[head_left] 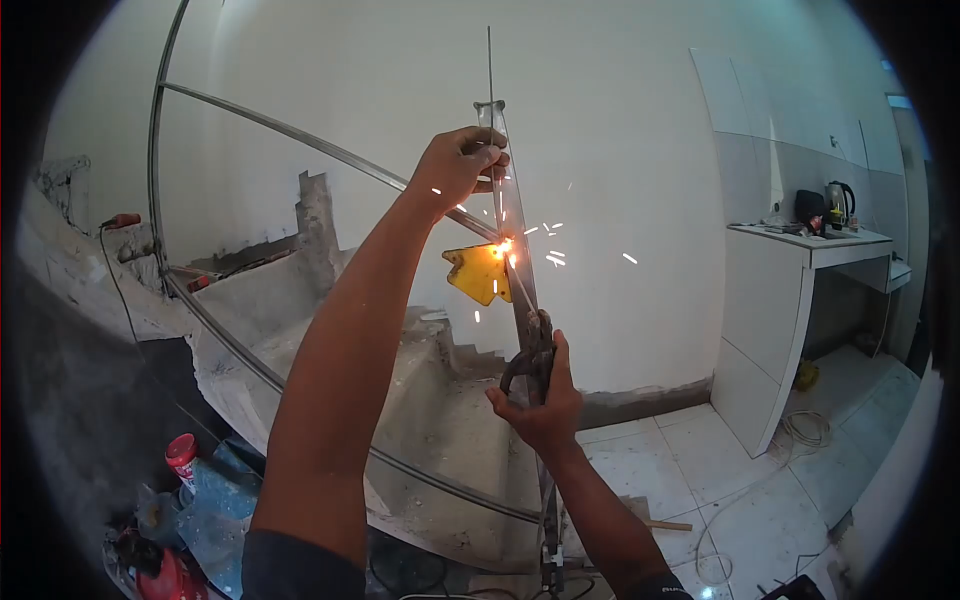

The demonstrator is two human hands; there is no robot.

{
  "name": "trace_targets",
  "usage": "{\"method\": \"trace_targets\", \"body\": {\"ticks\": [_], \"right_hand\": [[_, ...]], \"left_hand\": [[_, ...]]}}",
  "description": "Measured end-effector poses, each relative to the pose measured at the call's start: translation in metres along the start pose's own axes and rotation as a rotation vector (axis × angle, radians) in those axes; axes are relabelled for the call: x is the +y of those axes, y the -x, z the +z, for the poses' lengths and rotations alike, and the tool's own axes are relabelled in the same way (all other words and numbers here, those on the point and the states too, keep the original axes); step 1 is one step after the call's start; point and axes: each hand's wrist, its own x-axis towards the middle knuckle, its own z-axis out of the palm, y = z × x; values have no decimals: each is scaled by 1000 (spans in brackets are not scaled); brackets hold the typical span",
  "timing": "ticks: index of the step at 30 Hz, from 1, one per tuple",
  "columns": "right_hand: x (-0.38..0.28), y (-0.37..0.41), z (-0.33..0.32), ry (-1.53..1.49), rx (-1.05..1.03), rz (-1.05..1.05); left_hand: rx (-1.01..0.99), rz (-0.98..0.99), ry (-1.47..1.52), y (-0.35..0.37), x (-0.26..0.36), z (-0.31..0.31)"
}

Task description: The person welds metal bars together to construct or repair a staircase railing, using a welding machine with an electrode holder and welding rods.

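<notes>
My left hand is raised beside the upright metal post, fingers pinched around a thin metal rod that stands nearly vertical. Lower down, my right hand grips a dark welding electrode holder. Its electrode points up at the joint where a sloping metal bar meets the post. A bright glow burns there, and sparks fly off to the right and downward. A yellow welding magnet with notched edges sits in the corner just below the bar. The glare hides the exact contact point.
Concrete steps rise to the left behind the metal frame. A tiled counter with a kettle stands at the right. Cable lies on the tiled floor. A red container and plastic sheeting are at lower left.
</notes>
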Motion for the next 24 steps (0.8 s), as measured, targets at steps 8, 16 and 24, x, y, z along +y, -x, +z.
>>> {"method": "trace_targets", "body": {"ticks": [8,16,24], "right_hand": [[-1,-1,1,-31,-15,94],[-3,-4,3,1,69,-55],[2,-1,2,-95,89,-62]], "left_hand": [[-46,-52,-66,-5,0,-5],[32,21,-74,-9,-10,-4],[-30,-40,-36,2,4,-1]]}}
